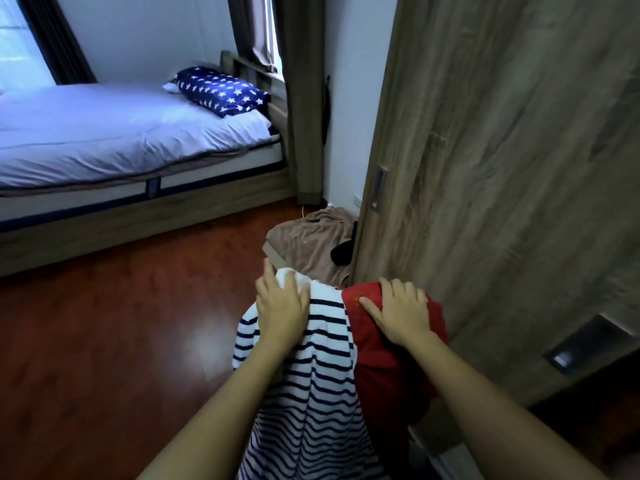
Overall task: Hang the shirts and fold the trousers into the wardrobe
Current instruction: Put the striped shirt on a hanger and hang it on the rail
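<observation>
A white shirt with dark blue stripes (pixel 311 386) hangs draped in front of me at lower centre. My left hand (pixel 282 303) lies on its top edge, fingers curled over the fabric. Right beside it is a red garment (pixel 388 368), with my right hand (pixel 401 313) resting flat on its top, fingers spread. What the two garments are draped over is hidden. The wardrobe's wood-grain sliding door (pixel 502 168) stands closed just to the right of the clothes, with a recessed handle (pixel 379 185) on its left edge.
A brown cloth (pixel 311 240) covers a box-like object on the floor behind the garments. A bed (pixel 121 140) with a starred blue pillow (pixel 221 91) fills the left. Curtains (pixel 301 98) hang by the window. Red-brown wooden floor (pixel 121 341) lies open to the left.
</observation>
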`<action>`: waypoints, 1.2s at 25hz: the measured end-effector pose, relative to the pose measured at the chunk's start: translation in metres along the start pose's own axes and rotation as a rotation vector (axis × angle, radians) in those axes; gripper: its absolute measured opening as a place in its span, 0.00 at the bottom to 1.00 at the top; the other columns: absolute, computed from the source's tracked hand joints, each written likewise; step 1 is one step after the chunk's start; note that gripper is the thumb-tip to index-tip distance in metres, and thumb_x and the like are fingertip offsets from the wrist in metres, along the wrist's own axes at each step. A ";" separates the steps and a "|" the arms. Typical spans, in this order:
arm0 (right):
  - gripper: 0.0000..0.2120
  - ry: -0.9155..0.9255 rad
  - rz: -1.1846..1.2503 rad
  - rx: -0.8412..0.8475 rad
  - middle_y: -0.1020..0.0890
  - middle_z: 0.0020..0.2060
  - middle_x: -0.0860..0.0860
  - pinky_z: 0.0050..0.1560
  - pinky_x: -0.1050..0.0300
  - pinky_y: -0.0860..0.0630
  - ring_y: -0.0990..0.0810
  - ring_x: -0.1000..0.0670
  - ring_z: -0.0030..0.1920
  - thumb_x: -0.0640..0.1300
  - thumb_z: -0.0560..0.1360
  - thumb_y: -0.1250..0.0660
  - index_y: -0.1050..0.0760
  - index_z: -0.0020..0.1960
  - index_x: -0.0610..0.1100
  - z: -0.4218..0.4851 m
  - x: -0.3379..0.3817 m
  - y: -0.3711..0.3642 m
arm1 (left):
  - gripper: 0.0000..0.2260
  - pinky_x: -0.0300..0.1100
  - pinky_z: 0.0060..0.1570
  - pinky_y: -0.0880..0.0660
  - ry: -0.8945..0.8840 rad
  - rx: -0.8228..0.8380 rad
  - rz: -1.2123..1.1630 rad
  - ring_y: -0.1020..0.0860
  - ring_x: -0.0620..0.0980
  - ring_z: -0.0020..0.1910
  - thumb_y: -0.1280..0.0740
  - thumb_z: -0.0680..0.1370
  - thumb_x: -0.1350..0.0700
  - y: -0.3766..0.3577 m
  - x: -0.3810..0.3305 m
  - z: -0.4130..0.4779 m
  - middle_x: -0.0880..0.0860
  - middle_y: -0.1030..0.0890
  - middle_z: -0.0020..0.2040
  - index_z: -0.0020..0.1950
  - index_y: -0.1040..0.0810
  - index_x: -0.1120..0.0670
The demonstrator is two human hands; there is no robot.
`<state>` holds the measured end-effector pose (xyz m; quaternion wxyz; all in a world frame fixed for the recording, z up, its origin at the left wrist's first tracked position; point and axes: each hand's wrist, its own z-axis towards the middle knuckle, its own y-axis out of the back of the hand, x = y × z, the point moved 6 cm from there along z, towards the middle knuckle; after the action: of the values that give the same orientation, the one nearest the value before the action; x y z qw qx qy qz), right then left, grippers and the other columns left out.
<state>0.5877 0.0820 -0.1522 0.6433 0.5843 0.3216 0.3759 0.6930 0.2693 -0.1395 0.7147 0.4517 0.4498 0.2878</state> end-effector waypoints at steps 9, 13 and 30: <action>0.43 -0.041 0.022 0.108 0.32 0.67 0.46 0.68 0.49 0.41 0.34 0.44 0.66 0.71 0.69 0.62 0.45 0.74 0.46 0.001 0.000 -0.005 | 0.08 0.49 0.45 0.31 0.225 -0.322 -0.423 0.24 0.61 0.48 0.43 0.80 0.56 0.053 0.017 0.007 0.59 0.21 0.45 0.55 0.29 0.59; 0.36 -0.058 0.071 0.245 0.35 0.70 0.44 0.72 0.47 0.47 0.38 0.43 0.70 0.66 0.75 0.51 0.48 0.75 0.44 0.004 0.001 -0.007 | 0.08 0.39 0.33 0.35 -0.054 -0.395 -0.738 0.26 0.50 0.35 0.40 0.78 0.58 0.098 -0.002 -0.013 0.52 0.24 0.38 0.53 0.29 0.61; 0.07 0.063 1.986 -0.322 0.17 0.35 0.52 0.39 0.62 0.21 0.20 0.56 0.35 0.40 0.77 0.37 0.23 0.41 0.43 -0.082 -0.015 0.234 | 0.09 0.30 0.39 0.29 -0.601 -0.167 -1.244 0.27 0.36 0.36 0.33 0.76 0.59 0.293 -0.136 -0.025 0.48 0.26 0.40 0.45 0.33 0.49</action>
<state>0.4850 0.1192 0.0710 0.1011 0.4839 -0.3490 0.7962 0.6102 0.2924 0.1726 0.8728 0.1136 0.3840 -0.2792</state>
